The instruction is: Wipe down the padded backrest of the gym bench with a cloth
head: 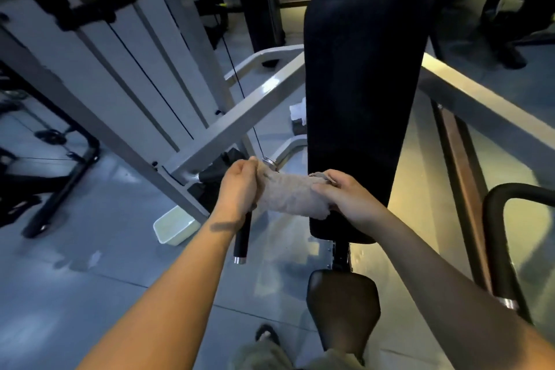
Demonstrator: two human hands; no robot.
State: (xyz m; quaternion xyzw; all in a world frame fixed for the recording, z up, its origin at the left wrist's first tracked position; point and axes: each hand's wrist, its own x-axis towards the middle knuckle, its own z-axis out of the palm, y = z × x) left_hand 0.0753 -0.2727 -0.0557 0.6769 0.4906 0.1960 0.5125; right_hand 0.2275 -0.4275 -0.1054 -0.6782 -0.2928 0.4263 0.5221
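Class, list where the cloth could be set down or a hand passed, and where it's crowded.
Free: the backrest above the cloth, between the grey frame bars; the seat pad below; floor left of the pale tub. Crowded: the backrest's lower left edge, where left hand, right hand, cloth and handle meet.

head-worn view, facing down, close

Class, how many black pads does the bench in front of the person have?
2. The long backrest runs up the middle of the view; the smaller seat pad lies below it, near the bottom edge. Any others are hidden.
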